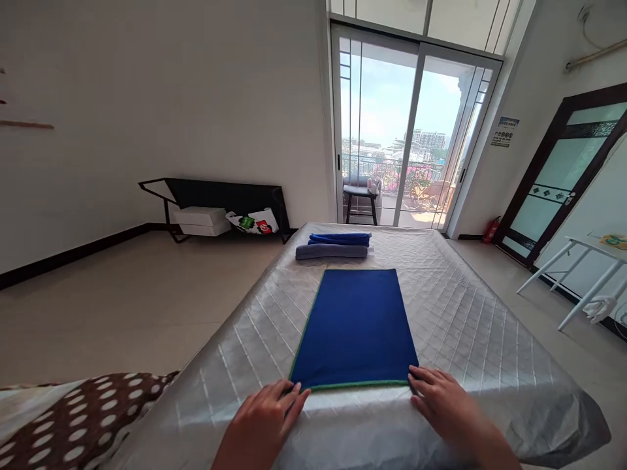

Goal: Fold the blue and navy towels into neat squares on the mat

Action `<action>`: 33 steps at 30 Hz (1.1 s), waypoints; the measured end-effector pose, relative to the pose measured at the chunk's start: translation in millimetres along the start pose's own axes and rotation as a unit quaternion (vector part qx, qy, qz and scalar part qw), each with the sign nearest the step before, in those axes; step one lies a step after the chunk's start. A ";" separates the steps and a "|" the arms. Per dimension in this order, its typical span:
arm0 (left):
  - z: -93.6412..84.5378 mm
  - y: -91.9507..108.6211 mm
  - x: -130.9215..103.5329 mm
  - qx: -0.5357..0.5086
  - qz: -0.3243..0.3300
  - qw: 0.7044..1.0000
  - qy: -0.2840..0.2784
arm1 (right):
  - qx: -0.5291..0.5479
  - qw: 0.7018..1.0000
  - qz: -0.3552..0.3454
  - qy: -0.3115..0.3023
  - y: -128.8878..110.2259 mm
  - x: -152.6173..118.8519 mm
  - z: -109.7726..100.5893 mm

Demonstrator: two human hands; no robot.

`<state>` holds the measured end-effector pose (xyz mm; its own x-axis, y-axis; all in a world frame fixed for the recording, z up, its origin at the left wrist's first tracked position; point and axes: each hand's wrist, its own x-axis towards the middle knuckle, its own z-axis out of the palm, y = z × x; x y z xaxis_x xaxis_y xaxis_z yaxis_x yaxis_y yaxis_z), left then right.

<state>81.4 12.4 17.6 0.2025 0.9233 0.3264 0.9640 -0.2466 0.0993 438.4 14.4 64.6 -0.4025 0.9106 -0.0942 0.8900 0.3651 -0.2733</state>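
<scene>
A blue cloth (360, 326) with a green edge lies flat and smooth on the silver quilted cover (460, 307). At its near left corner is my left hand (269, 414), with the fingers and thumb closed on the hem. My right hand (443, 401) holds the near right corner between fingertips and thumb. The fingertips partly hide both corners. Beyond the cloth's far edge lie a grey-blue folded cloth (332, 251) and, just behind it, a bright blue folded cloth (339, 239).
A brown polka-dot fabric (83, 418) is at the lower left. Against the wall stands a black rack (225, 196) with white boxes (202, 220). Sliding glass doors (416, 130) are behind the cover, and a white table (600, 247) stands at the right.
</scene>
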 end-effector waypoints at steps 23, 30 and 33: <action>63.7 100.8 61.7 -0.055 0.234 0.969 -0.055 | 0.029 0.994 -0.053 0.088 5.3 -2.0 10.4; 61.0 -4.2 9.8 -0.015 0.063 0.995 -0.078 | 0.042 0.998 -0.024 0.047 7.1 -3.8 -3.2; 56.2 -18.1 -9.0 -0.033 0.032 0.996 -0.077 | 0.029 0.998 -0.024 0.043 7.1 -4.4 -4.6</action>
<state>71.8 25.1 -40.0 0.2919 0.9380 0.1870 0.9360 -0.3204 0.1459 447.5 13.8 67.5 -0.4233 0.9060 0.0017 0.8548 0.4000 -0.3306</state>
